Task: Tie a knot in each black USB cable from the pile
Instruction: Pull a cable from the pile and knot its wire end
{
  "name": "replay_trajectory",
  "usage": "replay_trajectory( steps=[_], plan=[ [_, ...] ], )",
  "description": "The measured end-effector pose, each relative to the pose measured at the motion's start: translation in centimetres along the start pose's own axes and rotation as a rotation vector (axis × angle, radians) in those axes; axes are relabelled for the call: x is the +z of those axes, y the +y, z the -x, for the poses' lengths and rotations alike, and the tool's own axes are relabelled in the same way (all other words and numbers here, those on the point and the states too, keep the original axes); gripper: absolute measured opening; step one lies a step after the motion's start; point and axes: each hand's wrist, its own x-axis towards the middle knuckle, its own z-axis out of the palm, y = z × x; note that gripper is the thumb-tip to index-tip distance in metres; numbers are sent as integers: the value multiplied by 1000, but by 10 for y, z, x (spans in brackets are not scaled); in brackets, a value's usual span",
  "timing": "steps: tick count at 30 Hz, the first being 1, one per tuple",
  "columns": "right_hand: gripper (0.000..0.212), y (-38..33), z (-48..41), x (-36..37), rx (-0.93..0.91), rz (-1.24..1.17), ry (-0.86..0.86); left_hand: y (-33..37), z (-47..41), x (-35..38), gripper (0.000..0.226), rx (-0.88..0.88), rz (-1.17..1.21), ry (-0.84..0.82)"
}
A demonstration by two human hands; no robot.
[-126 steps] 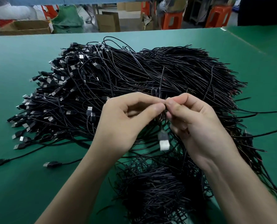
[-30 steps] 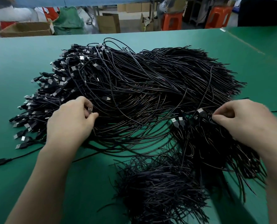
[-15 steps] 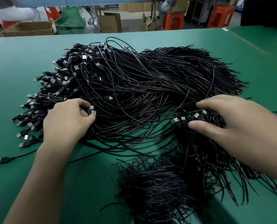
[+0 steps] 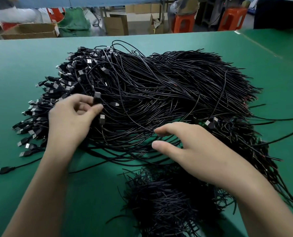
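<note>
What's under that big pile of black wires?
The green table shows round the pile of black USB cables and through gaps near its front edge. Under the thick middle, cables cover everything below.

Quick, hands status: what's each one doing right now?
Left hand: pinching a USB plug.
Right hand: open, holding nothing, over the cable pile.

Left hand (image 4: 70,122) in a curled pinch grip; right hand (image 4: 198,151) open, palm down, fingers relaxed.

Green table (image 4: 22,69) under cable pile (image 4: 159,93)
</note>
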Motion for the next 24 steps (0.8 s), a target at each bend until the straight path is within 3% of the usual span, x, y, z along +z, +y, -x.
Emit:
replay_trajectory(
  steps=[3,5,7,9,10,12,13,14,17,19,21,24],
  plan=[
    [46,3,-7,10,8,-336,-17,15,7,-3,20,212,94,224],
    [56,-1,-11,17,60,-704,-135,37,18,-6,23,399,190,240],
    [73,-7,-16,21,148,-1054,-280,60,31,-6,28,663,212,81],
    [86,-10,-16,22,189,-1344,-406,83,48,-1,28,891,178,-223],
    [82,-11,-15,21,185,-1460,-437,91,56,3,24,940,159,-378],
    [60,-11,-11,15,155,-1579,-414,101,68,11,16,959,87,-593],
    [61,-10,-10,13,144,-1611,-386,102,72,15,14,963,44,-639],
    [62,-11,-10,12,160,-1625,-362,102,73,16,12,974,30,-655],
    [25,-10,-11,12,229,-1559,-203,94,64,15,20,905,167,-588],
    [26,-14,-10,12,127,-1435,-183,81,55,16,24,729,253,-560],
    [30,-20,-4,7,-30,-1332,-247,71,52,21,30,540,292,-640],
    [31,-27,5,-3,-162,-1246,-313,61,51,29,48,423,345,-708]
  ],
)
